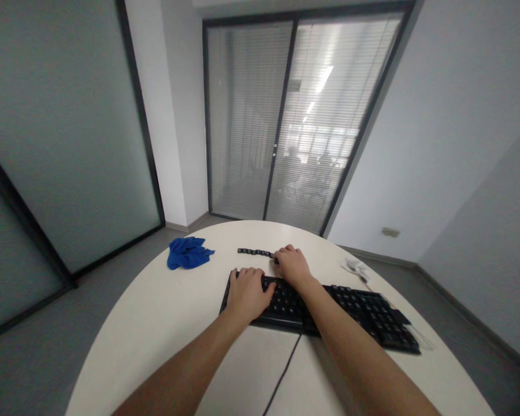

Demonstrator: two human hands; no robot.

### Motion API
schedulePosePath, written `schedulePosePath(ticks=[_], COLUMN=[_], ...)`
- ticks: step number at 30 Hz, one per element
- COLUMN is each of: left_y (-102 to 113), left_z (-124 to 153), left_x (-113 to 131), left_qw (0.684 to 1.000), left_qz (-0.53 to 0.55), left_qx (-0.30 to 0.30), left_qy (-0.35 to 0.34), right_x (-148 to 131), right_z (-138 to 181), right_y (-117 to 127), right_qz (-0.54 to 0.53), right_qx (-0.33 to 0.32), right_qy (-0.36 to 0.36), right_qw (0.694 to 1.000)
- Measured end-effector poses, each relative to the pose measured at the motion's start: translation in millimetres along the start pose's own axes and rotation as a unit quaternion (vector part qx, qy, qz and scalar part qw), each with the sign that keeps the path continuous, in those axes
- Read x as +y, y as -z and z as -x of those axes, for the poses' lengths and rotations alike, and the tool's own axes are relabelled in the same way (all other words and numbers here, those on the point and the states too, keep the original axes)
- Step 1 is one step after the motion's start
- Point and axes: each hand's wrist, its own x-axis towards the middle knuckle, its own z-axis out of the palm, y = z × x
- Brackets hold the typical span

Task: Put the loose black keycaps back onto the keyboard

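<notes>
A black keyboard (286, 300) lies across the white round table, its cable side towards me. My left hand (247, 292) rests on its left end, fingers curled over the far edge and thumb on the keys. Beyond the keyboard, a line of small black keycaps (255, 252) runs along the tabletop. At the right end of that line is my right hand (291, 264), fingers bent down and closed around a dark keycap (276, 261), mostly hidden by them. My right forearm passes over the keyboard's middle and hides some keys.
A crumpled blue cloth (189, 253) lies at the table's left. Near the right edge are a clear plastic bag (355, 268) and a thin pale cord (422, 338). A black cable (281, 378) runs from the keyboard towards me over the white table (156, 323).
</notes>
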Motion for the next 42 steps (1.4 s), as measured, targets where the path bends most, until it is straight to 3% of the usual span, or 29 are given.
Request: schedulePosePath(ticks=[7, 13, 17, 19, 23, 42], left_y=[-1.2, 1.3, 2.8, 3.5, 5.1, 8.3], left_z=[0.2, 0.7, 1.0, 1.0, 1.0, 1.0], left_x=[-0.7, -0.3, 1.3, 2.1, 3.4, 4.9], left_qw=[1.0, 1.0, 1.0, 1.0, 1.0, 1.0], left_qz=[-0.006, -0.009, -0.011, -0.009, -0.007, -0.014], left_qx=[0.003, 0.007, 0.003, -0.001, -0.009, -0.019], left_qy=[-0.003, -0.006, -0.002, -0.001, 0.002, 0.006], right_x=[-3.6, 15.5, 32.1, 36.4, 39.2, 43.8], right_z=[0.3, 17.9, 43.4, 53.7, 59.3, 50.9], right_y=[-3.5, 12.5, 30.6, 35.2, 32.7, 18.9], right_qz=[-0.03, -0.106, -0.281, -0.313, -0.333, -0.338], right_qx=[-0.007, -0.018, -0.059, -0.085, -0.127, -0.137], right_qy=[-0.013, -0.017, 0.028, 0.035, 0.036, 0.06], right_qw=[0.999, 0.994, 0.957, 0.945, 0.934, 0.929])
